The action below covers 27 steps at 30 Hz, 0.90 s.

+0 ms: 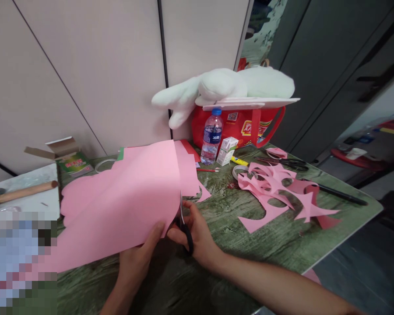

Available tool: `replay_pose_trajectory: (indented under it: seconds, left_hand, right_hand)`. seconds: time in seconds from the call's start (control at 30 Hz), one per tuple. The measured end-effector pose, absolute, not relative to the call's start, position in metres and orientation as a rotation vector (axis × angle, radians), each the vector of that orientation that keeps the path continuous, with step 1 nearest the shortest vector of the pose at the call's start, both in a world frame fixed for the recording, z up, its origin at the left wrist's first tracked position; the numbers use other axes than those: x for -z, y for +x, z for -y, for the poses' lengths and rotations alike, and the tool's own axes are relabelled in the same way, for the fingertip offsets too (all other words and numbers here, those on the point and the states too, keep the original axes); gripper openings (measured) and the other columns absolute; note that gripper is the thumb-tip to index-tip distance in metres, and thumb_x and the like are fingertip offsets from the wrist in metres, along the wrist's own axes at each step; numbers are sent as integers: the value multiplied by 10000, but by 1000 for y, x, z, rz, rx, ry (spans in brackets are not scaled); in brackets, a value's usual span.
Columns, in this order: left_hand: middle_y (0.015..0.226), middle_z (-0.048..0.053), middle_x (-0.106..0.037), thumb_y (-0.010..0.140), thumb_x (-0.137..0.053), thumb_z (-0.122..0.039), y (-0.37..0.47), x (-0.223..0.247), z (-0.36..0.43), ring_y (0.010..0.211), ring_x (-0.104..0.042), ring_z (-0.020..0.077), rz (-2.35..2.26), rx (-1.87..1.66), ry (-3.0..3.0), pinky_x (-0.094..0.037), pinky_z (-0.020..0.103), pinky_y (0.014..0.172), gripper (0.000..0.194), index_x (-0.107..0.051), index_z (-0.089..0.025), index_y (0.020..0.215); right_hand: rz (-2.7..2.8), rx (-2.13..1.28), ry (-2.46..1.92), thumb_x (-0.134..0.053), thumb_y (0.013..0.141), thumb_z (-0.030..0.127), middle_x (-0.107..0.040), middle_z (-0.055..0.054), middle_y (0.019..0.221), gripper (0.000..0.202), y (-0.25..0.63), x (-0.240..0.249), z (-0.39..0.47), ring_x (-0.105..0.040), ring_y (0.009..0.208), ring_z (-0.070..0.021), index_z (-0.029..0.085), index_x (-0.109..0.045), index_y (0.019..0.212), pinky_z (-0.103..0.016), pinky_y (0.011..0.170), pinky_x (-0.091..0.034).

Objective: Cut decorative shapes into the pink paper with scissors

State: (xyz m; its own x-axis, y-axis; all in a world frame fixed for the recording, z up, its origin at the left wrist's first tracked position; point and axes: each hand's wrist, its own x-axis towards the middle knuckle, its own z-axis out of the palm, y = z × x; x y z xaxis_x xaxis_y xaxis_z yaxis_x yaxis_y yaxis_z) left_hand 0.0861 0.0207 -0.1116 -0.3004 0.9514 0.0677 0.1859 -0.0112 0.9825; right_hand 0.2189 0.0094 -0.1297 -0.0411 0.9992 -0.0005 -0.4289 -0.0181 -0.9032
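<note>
A large sheet of pink paper slants across the table in front of me. My left hand grips its near edge, thumb on top and the other fingers hidden underneath. My right hand holds black-handled scissors, whose blades meet the right edge of the sheet. How far the blades are apart I cannot make out. More pink paper lies behind the sheet's right edge. To the right is a tangle of cut pink scraps with rounded holes and curved edges.
A water bottle, a small white box and a red bag topped by a white plush stand at the back. A tape roll and a black rod lie right. An opened green box and wooden handle are left.
</note>
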Motion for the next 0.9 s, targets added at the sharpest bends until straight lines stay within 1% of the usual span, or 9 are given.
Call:
replay_pose_trajectory:
  seconds: [0.2, 0.4, 0.67, 0.8, 0.9]
  left_hand:
    - [960, 118, -728, 576, -750, -496, 85, 110, -21, 945, -655, 321, -1588, -1357, 1226, -474, 497, 942, 495, -681, -148, 921]
    - [955, 120, -728, 572, -761, -486, 85, 112, -22, 953, -650, 323, -1542, -1377, 1175, -464, 508, 949, 485, -685, -138, 903]
    - [873, 89, -731, 583, -763, -469, 86, 110, -22, 862, -670, 287, -1502, -1425, 1157, -520, 441, 856, 408, -686, -148, 823]
    - [864, 86, -732, 547, -801, -442, 81, 116, -27, 815, -671, 265, -1437, -1415, 1128, -535, 410, 807, 442, -688, -142, 852]
    - [862, 85, -732, 567, -801, -427, 79, 118, -29, 802, -671, 253, -1397, -1416, 1118, -540, 389, 780, 426, -685, -139, 858]
  right_hand:
    - [923, -1406, -864, -819, 625, 461, -560, 66, 625, 694, 218, 132, -9, -457, 496, -110, 232, -393, 1123, -216, 468, -309]
    - [926, -1403, -862, -819, 626, 451, -544, 74, 603, 682, 220, 128, -8, -439, 479, -93, 215, -401, 1111, -207, 450, -310]
    - [936, -1387, -915, -810, 605, 442, -535, 98, 548, 658, 219, 120, -7, -419, 446, -77, 212, -398, 1065, -188, 431, -313]
    - [945, -1387, -911, -803, 613, 440, -541, 96, 539, 638, 219, 117, -6, -424, 443, -75, 210, -396, 1048, -187, 437, -323]
    - [963, -1378, -911, -796, 627, 446, -540, 96, 534, 630, 219, 119, -7, -430, 443, -76, 208, -399, 1053, -189, 442, -332]
